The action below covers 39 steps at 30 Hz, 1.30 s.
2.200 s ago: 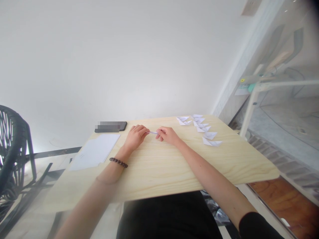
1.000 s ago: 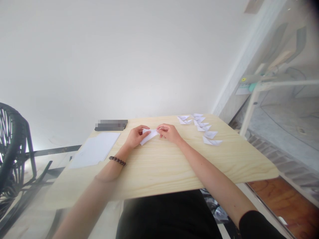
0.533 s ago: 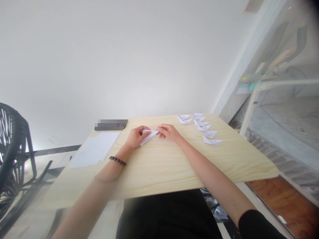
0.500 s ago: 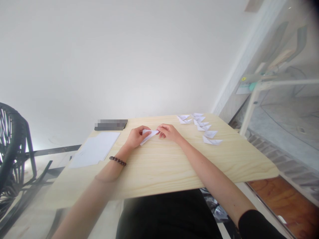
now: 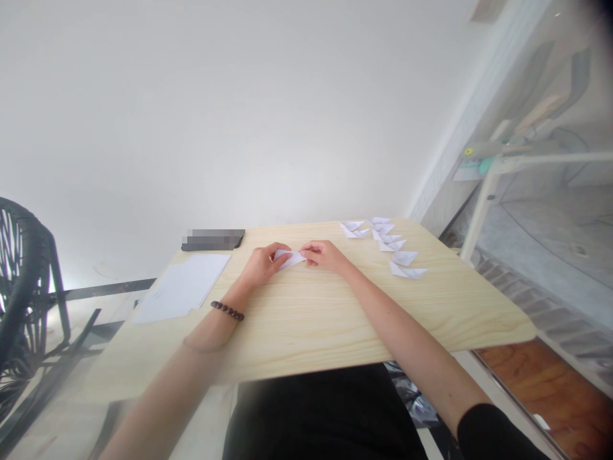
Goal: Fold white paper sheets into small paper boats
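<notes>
A small folded piece of white paper (image 5: 289,260) is held between my two hands over the middle of the table. My left hand (image 5: 262,263) pinches its left end, thumb in front and fingers behind. At the opposite end, the fingertips of my right hand (image 5: 322,255) grip the paper's right corner. Parts of the paper are covered by my fingers. To the right of my hands, several folded white paper boats (image 5: 354,230) stand in loose rows, the closest one (image 5: 408,271) nearer to me than the others.
The light wooden table (image 5: 316,332) stands against a white wall (image 5: 287,115). A stack of white paper sheets (image 5: 184,287) lies on its left side, with a dark, partly blurred flat object (image 5: 213,241) behind it. A black woven chair (image 5: 29,275) is at far left, a white metal frame (image 5: 483,204) at right.
The paper, edge-on at first between my hands, turned to show a broad white strip. Its lower left end has since been folded up, so it looks shorter. The paper boats stay put.
</notes>
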Each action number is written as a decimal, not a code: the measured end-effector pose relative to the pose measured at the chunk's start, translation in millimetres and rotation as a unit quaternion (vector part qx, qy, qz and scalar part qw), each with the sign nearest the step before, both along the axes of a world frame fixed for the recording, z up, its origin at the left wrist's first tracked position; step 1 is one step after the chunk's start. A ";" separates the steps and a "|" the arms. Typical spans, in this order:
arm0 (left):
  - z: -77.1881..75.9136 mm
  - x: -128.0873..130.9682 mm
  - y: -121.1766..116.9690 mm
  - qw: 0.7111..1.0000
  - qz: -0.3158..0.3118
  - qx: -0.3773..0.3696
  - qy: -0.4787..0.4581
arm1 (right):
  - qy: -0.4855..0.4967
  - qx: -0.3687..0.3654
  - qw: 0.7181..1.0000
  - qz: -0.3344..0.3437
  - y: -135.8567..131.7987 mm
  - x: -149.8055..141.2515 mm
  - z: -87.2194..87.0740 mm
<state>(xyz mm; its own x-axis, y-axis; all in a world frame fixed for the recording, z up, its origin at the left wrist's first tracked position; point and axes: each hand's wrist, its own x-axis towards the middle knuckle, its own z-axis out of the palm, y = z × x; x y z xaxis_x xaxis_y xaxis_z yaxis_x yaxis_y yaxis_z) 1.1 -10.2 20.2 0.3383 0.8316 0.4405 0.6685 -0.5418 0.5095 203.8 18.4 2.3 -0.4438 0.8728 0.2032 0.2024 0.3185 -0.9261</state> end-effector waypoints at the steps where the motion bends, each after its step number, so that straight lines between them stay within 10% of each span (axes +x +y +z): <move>1: 0.1 0.2 0.0 1.000 0.000 0.002 0.001 | -0.002 0.002 1.000 -0.001 -0.9 0.0 0.9; 39: 2.2 1.2 -1.9 1.000 -0.008 0.010 0.018 | -0.020 0.021 1.000 0.000 -0.5 -2.7 -2.3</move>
<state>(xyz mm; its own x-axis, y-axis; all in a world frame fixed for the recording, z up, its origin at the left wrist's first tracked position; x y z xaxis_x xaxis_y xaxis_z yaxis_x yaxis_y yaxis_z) 2.3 -12.1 22.4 0.3672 0.8174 0.4439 0.6778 -0.5619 0.4742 201.1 17.9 0.0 -0.4526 0.8637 0.2216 0.2393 0.3571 -0.9029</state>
